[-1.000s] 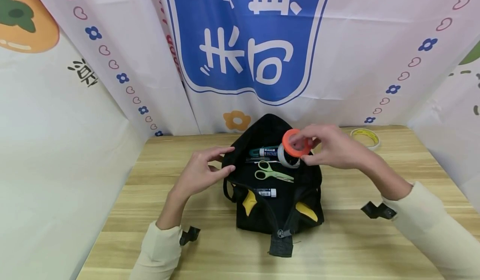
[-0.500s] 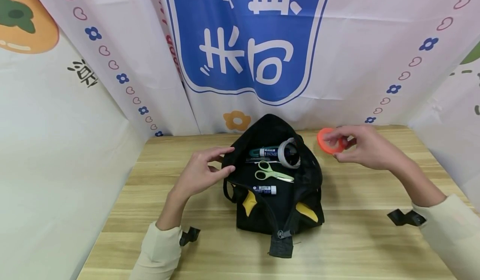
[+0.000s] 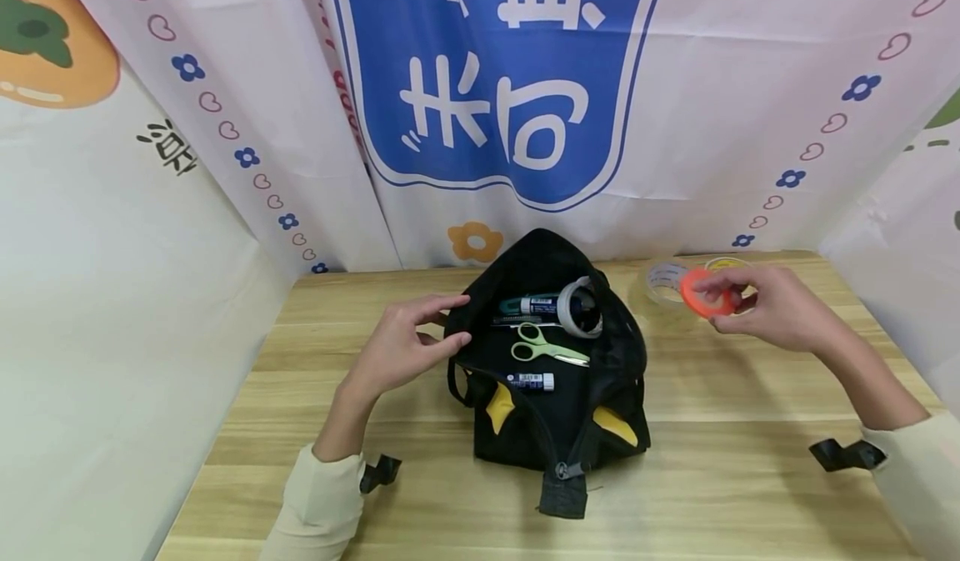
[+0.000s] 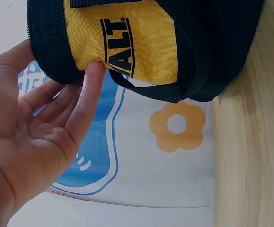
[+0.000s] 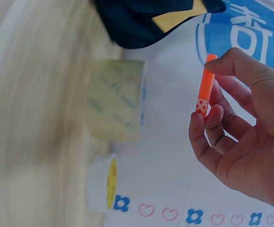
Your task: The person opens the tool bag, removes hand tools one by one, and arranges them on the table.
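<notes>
My left hand (image 3: 401,340) pinches the left rim of an unzipped black bag (image 3: 558,444). In the left wrist view, fingertips press at the bag's yellow panel (image 4: 151,47) with printed letters. My right hand (image 3: 776,307) grips a thin orange roll of tape (image 3: 697,294) by its ring, held up off the table to the right of the bag. Inside the bag lie green-handled scissors (image 3: 547,348), a glue stick (image 3: 536,382), another glue stick (image 3: 538,305) and a pale grey tape roll (image 3: 566,319) leaning at the right.
A wide clear packing tape roll (image 5: 118,99) stands on the wooden table (image 3: 720,478) behind the orange roll. Beside it is a white roll with a yellow core (image 5: 101,182). A printed cloth (image 3: 697,127) hangs along the table's back edge.
My right hand has carried the orange tape out from over the bag to the right, near the clear and white rolls. The left hand has stayed on the bag's rim.
</notes>
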`<action>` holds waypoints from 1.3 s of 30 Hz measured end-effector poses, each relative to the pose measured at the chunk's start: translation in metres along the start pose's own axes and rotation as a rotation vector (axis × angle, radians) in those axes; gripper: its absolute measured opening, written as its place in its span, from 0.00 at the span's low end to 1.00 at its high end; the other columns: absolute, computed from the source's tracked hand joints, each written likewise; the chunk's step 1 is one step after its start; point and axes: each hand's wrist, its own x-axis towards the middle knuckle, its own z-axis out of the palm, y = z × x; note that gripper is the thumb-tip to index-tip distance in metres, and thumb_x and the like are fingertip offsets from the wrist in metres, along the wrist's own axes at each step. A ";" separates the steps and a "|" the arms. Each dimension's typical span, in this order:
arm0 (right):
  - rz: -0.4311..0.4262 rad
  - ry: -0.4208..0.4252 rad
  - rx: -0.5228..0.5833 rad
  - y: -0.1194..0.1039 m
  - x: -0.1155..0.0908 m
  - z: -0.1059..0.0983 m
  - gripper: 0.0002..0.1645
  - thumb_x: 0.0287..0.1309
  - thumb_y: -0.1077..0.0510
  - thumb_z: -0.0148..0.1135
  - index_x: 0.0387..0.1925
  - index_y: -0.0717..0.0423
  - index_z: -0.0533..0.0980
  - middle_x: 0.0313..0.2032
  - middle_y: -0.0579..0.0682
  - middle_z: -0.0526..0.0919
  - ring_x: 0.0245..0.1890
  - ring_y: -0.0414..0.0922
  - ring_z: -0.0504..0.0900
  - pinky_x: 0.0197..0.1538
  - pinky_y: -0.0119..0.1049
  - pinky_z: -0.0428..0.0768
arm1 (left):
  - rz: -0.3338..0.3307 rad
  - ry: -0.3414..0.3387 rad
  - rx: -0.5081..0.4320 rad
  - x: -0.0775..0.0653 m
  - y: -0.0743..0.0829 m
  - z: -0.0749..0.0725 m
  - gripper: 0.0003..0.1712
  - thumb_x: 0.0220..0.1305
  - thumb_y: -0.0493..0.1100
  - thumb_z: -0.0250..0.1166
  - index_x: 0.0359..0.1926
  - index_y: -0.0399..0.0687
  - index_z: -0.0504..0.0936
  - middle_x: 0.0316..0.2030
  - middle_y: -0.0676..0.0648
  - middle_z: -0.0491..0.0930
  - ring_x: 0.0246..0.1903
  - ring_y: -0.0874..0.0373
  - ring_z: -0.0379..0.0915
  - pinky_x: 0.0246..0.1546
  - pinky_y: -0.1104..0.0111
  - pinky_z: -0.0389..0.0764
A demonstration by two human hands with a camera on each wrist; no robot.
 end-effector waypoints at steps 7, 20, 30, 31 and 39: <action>0.024 0.004 -0.024 0.022 -0.009 0.002 0.24 0.47 0.68 0.85 0.48 0.60 0.88 0.38 0.49 0.86 0.32 0.35 0.75 0.34 0.25 0.80 | -0.001 0.001 0.003 0.000 0.000 0.001 0.26 0.69 0.41 0.75 0.67 0.46 0.85 0.62 0.43 0.86 0.52 0.46 0.87 0.38 0.71 0.91; 0.067 -0.020 -0.029 0.057 -0.016 0.012 0.21 0.48 0.68 0.83 0.46 0.61 0.87 0.35 0.45 0.86 0.31 0.34 0.74 0.34 0.24 0.77 | -0.002 0.006 0.008 0.000 0.000 0.002 0.26 0.68 0.41 0.76 0.67 0.47 0.85 0.62 0.43 0.87 0.51 0.47 0.87 0.37 0.72 0.91; 0.082 -0.039 -0.028 0.080 -0.020 0.016 0.22 0.49 0.65 0.84 0.48 0.62 0.87 0.36 0.46 0.87 0.33 0.32 0.75 0.34 0.24 0.75 | -0.004 0.006 0.009 0.001 0.000 0.001 0.26 0.68 0.41 0.76 0.66 0.47 0.85 0.62 0.43 0.87 0.52 0.47 0.87 0.37 0.72 0.91; 0.086 -0.040 -0.035 0.082 -0.020 0.016 0.22 0.49 0.65 0.84 0.48 0.62 0.87 0.36 0.46 0.88 0.33 0.32 0.75 0.34 0.24 0.75 | -0.004 0.006 0.008 0.001 0.000 0.001 0.26 0.68 0.41 0.76 0.66 0.47 0.85 0.62 0.43 0.87 0.52 0.46 0.87 0.37 0.72 0.90; 0.164 -0.053 -0.046 0.106 -0.028 0.009 0.25 0.52 0.63 0.82 0.54 0.60 0.87 0.38 0.48 0.89 0.32 0.29 0.76 0.34 0.24 0.75 | -0.004 0.003 0.010 0.001 0.000 0.001 0.26 0.68 0.40 0.76 0.66 0.46 0.85 0.62 0.43 0.86 0.52 0.45 0.87 0.39 0.71 0.91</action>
